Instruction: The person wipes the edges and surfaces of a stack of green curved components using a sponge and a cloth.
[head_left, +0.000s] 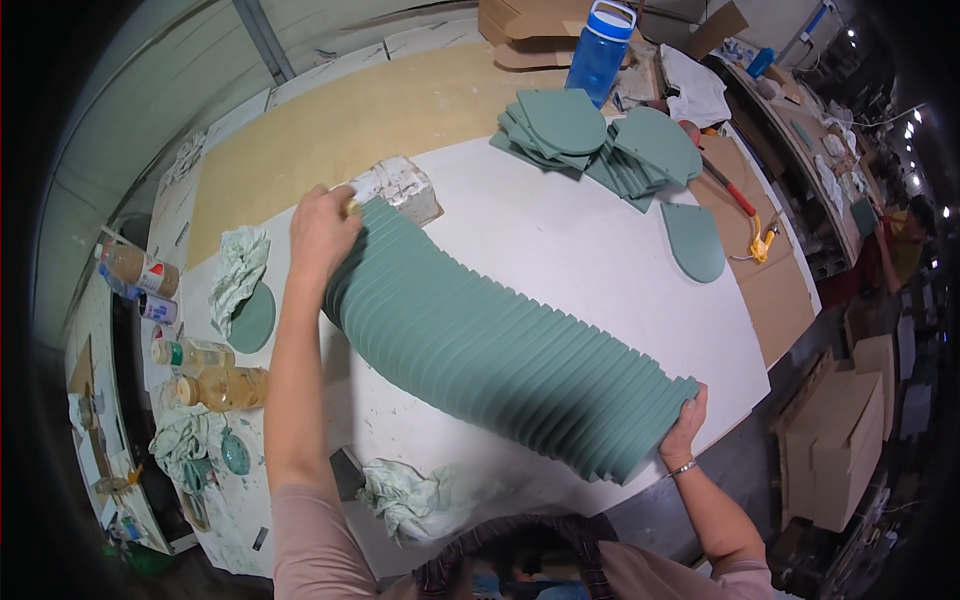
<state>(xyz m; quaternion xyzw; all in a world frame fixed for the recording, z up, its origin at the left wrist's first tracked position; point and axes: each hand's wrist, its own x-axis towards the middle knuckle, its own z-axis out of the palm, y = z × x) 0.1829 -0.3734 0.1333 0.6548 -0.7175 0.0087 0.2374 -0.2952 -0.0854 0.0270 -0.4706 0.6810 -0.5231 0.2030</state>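
Observation:
A long row of thin green round-ended plates (500,345), leaning on one another, runs slantwise across the white table. My left hand (325,228) is closed at the row's far left end, by a whitish stained block (405,188). A small yellowish bit shows at its fingertips; what it is I cannot make out. Around the near right end of the row, my right hand (686,428) is wrapped, its fingers partly hidden behind the last plates. Loose piles of the same plates (565,120) lie at the back right, with a single plate (692,242) apart from them.
Several bottles (225,388) lie along the left edge. Crumpled cloths lie at the left (240,270) and near me (400,495). Behind the piles stands a blue water bottle (600,55). A red-handled tool (735,195) rests on brown board. Cardboard boxes (835,440) stand at the right.

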